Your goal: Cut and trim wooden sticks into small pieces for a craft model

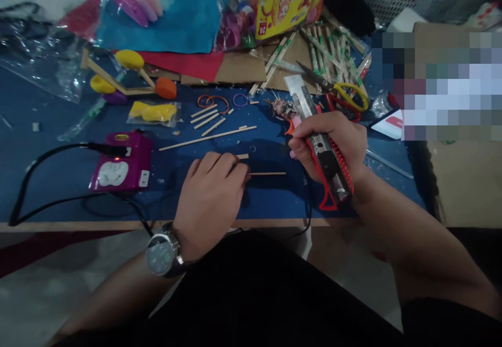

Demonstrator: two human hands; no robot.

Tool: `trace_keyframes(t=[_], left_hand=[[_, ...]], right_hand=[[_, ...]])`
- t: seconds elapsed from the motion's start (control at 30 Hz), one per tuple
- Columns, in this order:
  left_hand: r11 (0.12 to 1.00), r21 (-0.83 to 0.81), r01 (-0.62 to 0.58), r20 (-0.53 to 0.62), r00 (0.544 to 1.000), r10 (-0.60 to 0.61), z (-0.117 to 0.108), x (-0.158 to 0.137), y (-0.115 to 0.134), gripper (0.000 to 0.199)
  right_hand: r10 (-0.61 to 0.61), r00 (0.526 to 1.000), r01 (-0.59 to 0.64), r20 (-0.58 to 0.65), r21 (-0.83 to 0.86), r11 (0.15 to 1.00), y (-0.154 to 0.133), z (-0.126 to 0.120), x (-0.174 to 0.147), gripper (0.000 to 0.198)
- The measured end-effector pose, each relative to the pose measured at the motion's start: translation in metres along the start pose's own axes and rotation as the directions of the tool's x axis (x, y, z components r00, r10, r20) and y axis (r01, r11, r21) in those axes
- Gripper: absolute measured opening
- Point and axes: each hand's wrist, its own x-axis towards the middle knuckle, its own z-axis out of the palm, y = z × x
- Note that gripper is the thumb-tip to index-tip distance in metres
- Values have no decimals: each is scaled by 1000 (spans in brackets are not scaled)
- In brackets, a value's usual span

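Observation:
My left hand [212, 193], with a watch on its wrist, rests low over the blue table near its front edge. Its fingers are closed on a thin wooden stick [269, 173], whose right end sticks out beyond them. A short flat piece of wood [243, 157] lies just past those fingertips. To the right, my right hand [337, 143] is wrapped around a red and black box cutter [323, 153], held tilted above the table with its wide blade out, pointing away from me. Behind that hand, a pink and orange item [290, 127] is mostly hidden.
Cut stick pieces [206, 119], a longer stick [207, 138] and rubber bands [214, 101] lie ahead. A purple power box [121, 161] with a black cable stands left. Scissors [333, 85] and wrapped chopsticks [325, 49] lie at the back right, a cardboard box [466, 180] farther right.

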Motion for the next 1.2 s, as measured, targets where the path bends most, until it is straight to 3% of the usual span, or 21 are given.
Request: trace_keyframes(t=[0.17,0.27,0.43,0.5,0.6,0.67,0.83,0.93,1.0,1.1,1.2], left_hand=[[1000,26,1,37,999,-2,2,-2,2,22],[990,-137,9,-6,1000,-10,-3,-4,4,19],[789,-609,88,-74,983,-166,-22,-7,5,12],[718,-680,147,-55,967,-250,-24,-6,6,11],[680,-717,152,-66,957,-283,-17,-4,12,9],[693,-713,101,-123,956,-266,-7,-2,19,7],[722,-687,82,-132,963,-235,5,1,26,9],[860,-505,78,-117,981,-158,-1,-4,10,18],[942,-318,108,-127,980,-155,-5,-9,-9,20],[959,-224,173,-86,977,-197,-9,-18,-35,25],[959,-198,201,-27,977,-211,-8,-24,-50,31]], right_hand=[[80,996,-81,30,32,996,-3,-4,0,7],[83,995,-87,45,76,993,-5,-3,1,8],[216,975,-220,53,357,908,-7,2,0,11],[232,969,-244,85,482,842,-9,6,-1,15],[147,980,-198,132,628,752,-13,13,-2,30],[99,986,-164,137,635,755,-18,17,-3,30],[76,985,-151,156,556,817,-25,21,-7,17],[45,991,-105,127,513,852,-20,21,-7,17],[-51,979,-35,200,403,915,-15,21,-6,19],[-175,919,116,353,182,976,-9,27,-5,23],[-232,880,228,415,60,972,-6,36,-5,32]])
